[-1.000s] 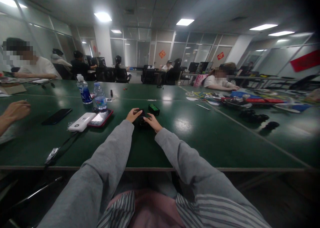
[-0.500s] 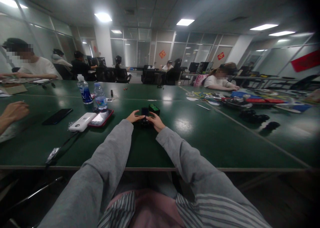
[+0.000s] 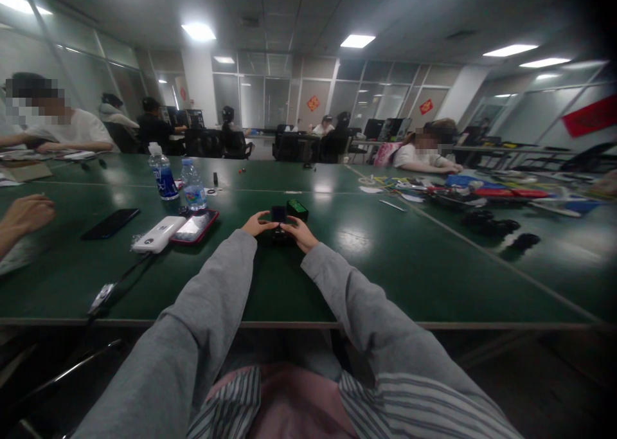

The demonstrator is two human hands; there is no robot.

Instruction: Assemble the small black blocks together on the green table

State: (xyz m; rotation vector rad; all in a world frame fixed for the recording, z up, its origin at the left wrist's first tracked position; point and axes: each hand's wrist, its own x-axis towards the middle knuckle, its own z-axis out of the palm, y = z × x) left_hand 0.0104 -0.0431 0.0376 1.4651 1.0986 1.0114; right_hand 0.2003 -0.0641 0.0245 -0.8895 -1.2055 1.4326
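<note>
Both my arms in grey sleeves reach out over the green table [image 3: 395, 265]. My left hand [image 3: 254, 223] and my right hand [image 3: 301, 233] close from either side on a small black device [image 3: 278, 216] standing on the table between them. Their fingers curl round it. Just behind the device lies a small black box with a green top [image 3: 297, 209], apart from my hands.
Left of my hands lie a red-cased phone [image 3: 194, 227], a white power bank [image 3: 159, 234], a black phone [image 3: 110, 223] and two water bottles [image 3: 193, 186]. Another person's hand [image 3: 26, 214] rests at the far left. Colourful clutter [image 3: 482, 195] covers the right. Other people sit around.
The black device has come upright between my hands, and my fingers have shifted a little around it. My arms stay where they were.
</note>
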